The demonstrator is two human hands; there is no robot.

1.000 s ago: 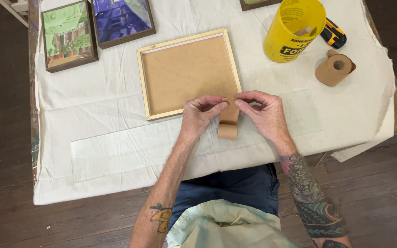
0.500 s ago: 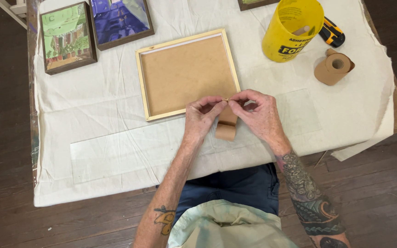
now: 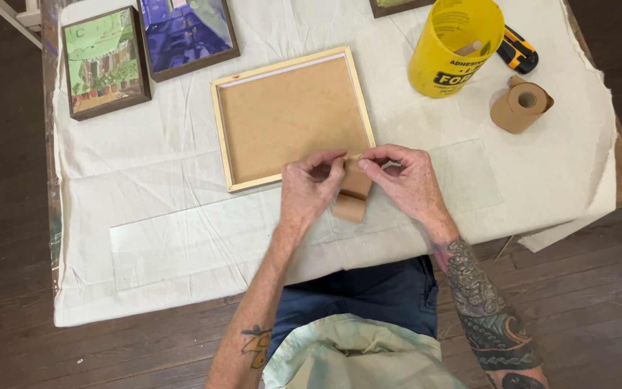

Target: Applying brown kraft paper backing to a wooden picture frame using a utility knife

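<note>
A curled strip of brown paper tape (image 3: 354,193) hangs between my two hands over the white cloth. My left hand (image 3: 309,189) pinches its upper left edge and my right hand (image 3: 403,180) pinches the upper right edge. Both hands sit at the near right corner of a light wooden frame (image 3: 291,57) that lies face down, its brown backing board (image 3: 289,117) showing. The tape's lower end curls into a loose roll just below my fingers.
A yellow tub (image 3: 453,49) with a stick in it, a yellow and black utility knife (image 3: 518,50) and a roll of brown tape (image 3: 521,106) lie at the far right. Two framed pictures (image 3: 106,61) (image 3: 187,34) lie at the far left. The cloth (image 3: 167,238) covers the table.
Both hands have shifted slightly left and toward the frame's corner with the tape strip. The grip on the tape is unchanged.
</note>
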